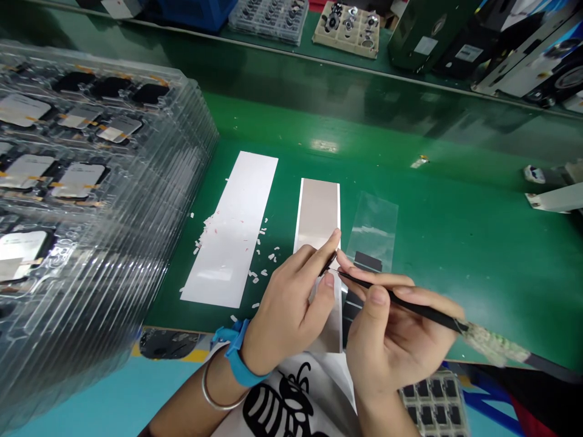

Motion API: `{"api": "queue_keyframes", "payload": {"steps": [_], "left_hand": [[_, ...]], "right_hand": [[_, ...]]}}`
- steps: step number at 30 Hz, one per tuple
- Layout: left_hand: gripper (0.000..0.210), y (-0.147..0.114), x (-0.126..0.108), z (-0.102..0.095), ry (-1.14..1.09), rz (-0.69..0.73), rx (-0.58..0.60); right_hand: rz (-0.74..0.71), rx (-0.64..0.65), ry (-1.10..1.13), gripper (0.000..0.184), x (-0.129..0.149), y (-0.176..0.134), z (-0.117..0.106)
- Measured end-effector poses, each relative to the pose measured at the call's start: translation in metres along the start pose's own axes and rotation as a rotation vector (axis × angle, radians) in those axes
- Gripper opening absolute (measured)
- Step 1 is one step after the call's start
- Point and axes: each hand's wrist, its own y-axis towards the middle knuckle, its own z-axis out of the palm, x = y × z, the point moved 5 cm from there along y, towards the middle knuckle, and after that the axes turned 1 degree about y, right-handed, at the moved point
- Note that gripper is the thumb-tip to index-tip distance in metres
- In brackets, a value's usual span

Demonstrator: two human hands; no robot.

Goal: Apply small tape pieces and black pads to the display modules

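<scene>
While the left hand (291, 306) pinches a small dark part (328, 263) between thumb and fingers, the right hand (405, 340), its fingers bent closed, grips a slim black tool (423, 311) like a pen. The part lies at 1 o'clock from the left hand, the nearer one, and between 10 and 11 o'clock from the right. Its long axis runs roughly from 7 to 1 o'clock; the tool's runs from 4 to 10, its tip pointing at the part.

Below the hands, a greyish strip (320, 206) with white borders lies on the counter (455, 243), stretching toward 12 o'clock. Clear film (382, 212) lies at 2 o'clock from the part, a white sheet (232, 224) at 10 with scraps (255, 276) beside it. Beyond the sheet rises a stack of trays (182, 152); at 12 o'clock, farthest off, is a shelf (385, 44).

Fingers cover most of the part, and the tool's fine tip is too small to tell whether it touches. The hands hide the strip's middle; the left edge cuts off the stack.
</scene>
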Motion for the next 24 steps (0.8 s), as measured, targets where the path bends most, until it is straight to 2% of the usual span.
{"api": "queue_keyframes", "payload": {"steps": [10,15,24], "left_hand": [[0.051,-0.0003,0.001,0.0001,0.017,-0.017,0.0],[0.051,0.0003,0.0002,-0.0003,0.011,-0.005,-0.007],[0.053,-0.0002,0.0009,0.0003,0.002,-0.016,-0.003]], "right_hand": [[0.025,0.004,-0.065,0.028,0.0006,-0.0001,0.0001],[-0.028,0.024,-0.085,0.032,0.0028,-0.0005,-0.0006],[-0.042,0.067,-0.071,0.033,0.0028,0.0005,-0.001]]}}
